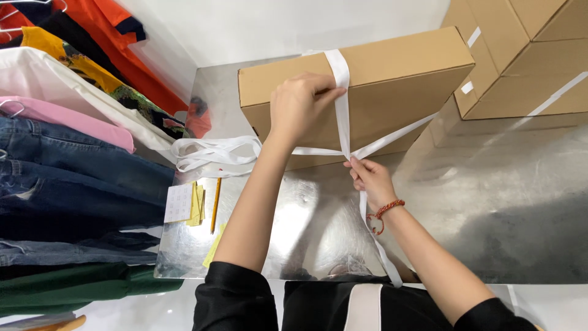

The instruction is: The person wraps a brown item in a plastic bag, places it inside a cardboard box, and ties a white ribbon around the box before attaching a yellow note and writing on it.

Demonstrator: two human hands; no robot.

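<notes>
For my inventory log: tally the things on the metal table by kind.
Flat box under the left hand: 1
White strap, pinched by the right hand: 1
Big cartons: 2
Pencil: 1
Paper slip stack: 1
Total: 6

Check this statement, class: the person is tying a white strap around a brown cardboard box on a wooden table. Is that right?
Not quite. The head view shows the table is shiny metal, not wooden. The rest holds: the left hand and right hand handle a white strap around the brown cardboard box.
</notes>
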